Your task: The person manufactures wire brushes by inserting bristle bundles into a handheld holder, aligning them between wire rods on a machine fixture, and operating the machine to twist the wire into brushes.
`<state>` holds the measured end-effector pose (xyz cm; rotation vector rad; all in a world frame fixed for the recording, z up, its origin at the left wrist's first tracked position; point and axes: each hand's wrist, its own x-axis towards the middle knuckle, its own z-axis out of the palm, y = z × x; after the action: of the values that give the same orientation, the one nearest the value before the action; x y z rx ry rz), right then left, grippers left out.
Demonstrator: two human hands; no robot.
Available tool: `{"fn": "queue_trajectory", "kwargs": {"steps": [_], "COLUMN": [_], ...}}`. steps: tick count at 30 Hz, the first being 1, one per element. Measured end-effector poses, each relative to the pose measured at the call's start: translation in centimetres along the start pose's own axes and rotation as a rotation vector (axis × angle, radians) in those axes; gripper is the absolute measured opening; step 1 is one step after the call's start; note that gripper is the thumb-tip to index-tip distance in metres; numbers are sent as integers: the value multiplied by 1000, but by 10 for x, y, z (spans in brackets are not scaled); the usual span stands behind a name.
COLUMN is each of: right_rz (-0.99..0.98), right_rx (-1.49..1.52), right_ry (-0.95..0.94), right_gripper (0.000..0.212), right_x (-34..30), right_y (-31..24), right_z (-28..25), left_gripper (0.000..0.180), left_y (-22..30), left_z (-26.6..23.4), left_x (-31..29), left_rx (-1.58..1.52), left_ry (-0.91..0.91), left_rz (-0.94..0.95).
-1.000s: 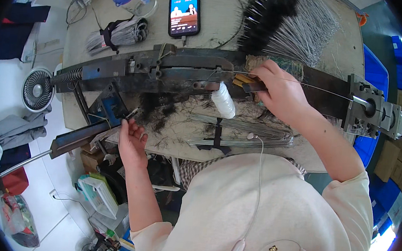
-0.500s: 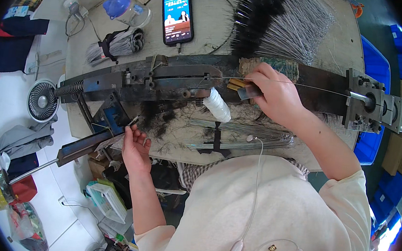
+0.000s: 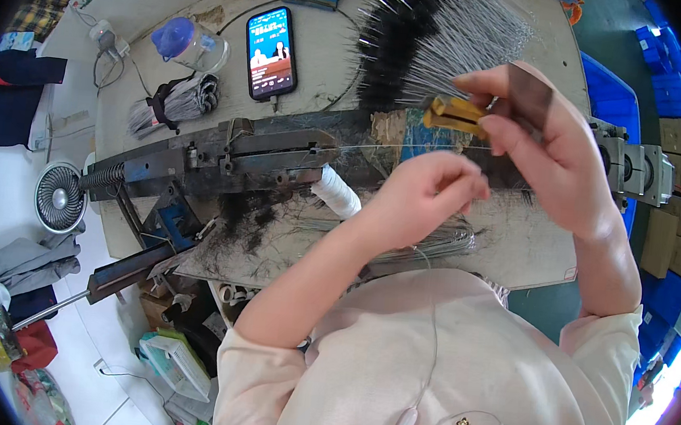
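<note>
My right hand [image 3: 556, 150] is raised over the right part of the bench machine [image 3: 265, 153], gripping a small yellow block [image 3: 454, 116] between thumb and fingers. A dark, flat plate [image 3: 528, 99] shows against the same hand's fingers. Lower and nearer to me, my left hand [image 3: 427, 196] has its fingers curled together; whatever they may hold cannot be made out. A thin wire [image 3: 387, 144] runs from the machine's long jaw rightward, passing behind my left fingers toward my right hand. Under the jaw a white wrapped roll [image 3: 336, 192] sticks out toward me.
Black-bristled wire brushes [image 3: 403, 48] lie in a pile at the back, beside a lit phone [image 3: 272, 53] and a lidded jar [image 3: 193, 44]. A tied bundle [image 3: 176, 103] lies at back left. The chuck [image 3: 628, 165] stands at right; a small fan [image 3: 61, 198] at left.
My left hand has left the lever end at lower left and swung right, to below the wire. My right hand has lifted off the machine and moved right with the yellow block.
</note>
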<state>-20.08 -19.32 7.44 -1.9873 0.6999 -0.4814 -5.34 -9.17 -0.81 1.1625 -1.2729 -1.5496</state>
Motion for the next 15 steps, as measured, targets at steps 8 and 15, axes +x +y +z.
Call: {"fn": "queue_trajectory", "kwargs": {"steps": [8, 15], "right_rz": [-92, -148], "right_rx": [2, -200], "right_ry": [-54, -203], "right_gripper": [20, 17], "right_x": [26, 34], "right_y": [41, 24], "right_z": [23, 35], "left_gripper": [24, 31], "left_y": [-1, -1], "left_z": [10, -7], "left_x": [-25, -43], "left_rx": [-767, -837], "left_ry": [647, 500], "left_rz": [-132, -219]}}
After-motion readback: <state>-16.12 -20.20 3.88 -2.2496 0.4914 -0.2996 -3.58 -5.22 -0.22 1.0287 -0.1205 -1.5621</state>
